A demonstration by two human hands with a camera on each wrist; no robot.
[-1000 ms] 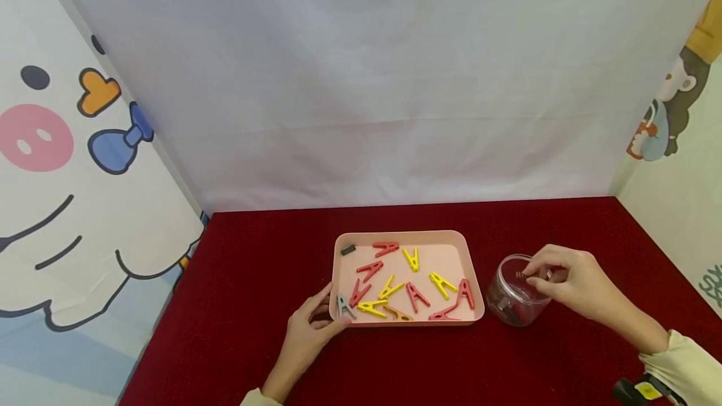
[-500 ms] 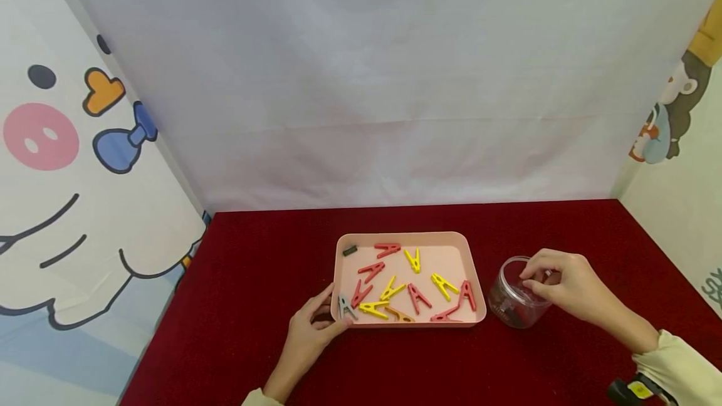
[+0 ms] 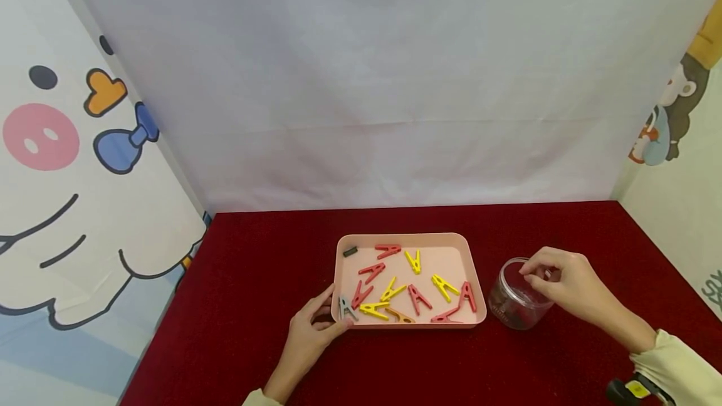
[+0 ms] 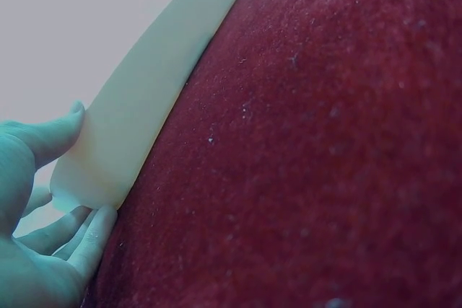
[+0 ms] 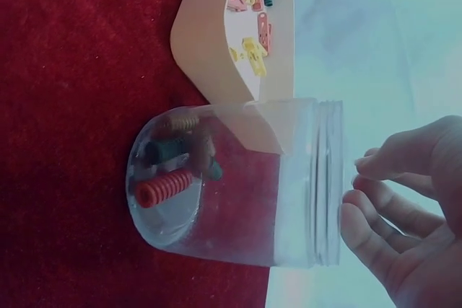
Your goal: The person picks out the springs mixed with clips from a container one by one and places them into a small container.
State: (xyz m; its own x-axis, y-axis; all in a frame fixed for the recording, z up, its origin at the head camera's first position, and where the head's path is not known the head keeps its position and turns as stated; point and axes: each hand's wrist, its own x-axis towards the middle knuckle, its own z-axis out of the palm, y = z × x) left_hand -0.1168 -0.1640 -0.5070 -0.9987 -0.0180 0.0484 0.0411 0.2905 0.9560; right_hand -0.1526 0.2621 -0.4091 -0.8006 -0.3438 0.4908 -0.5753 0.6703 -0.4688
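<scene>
My left hand [image 3: 312, 329] holds the near left corner of the shallow pink tray [image 3: 406, 325], thumb at the rim and other fingers around the corner. Several plastic clothespins lie in the tray: red ones [image 3: 418, 299], yellow ones [image 3: 445, 287], a grey one [image 3: 346, 307] and an orange one. A small dark green coil [image 3: 350, 251] sits in its far left corner. To the tray's right stands a clear jar [image 5: 245, 229] without a lid. Inside the jar are a red coil [image 5: 163, 188], dark green pieces [image 5: 166, 151] and a brownish coil [image 5: 183, 122]. My right hand [image 3: 564, 275] hovers at the jar's mouth, fingers loosely bent, nothing visible between them.
A dark red cloth [image 3: 271, 255] covers the table. Behind it hangs a white curtain [image 3: 395, 80]. Printed cartoon panels [image 3: 62, 205] stand on the left and right sides.
One second ago my right fingertips pinched a brown coil over the jar; now they hold nothing visible. The left hand keeps its place on the tray.
</scene>
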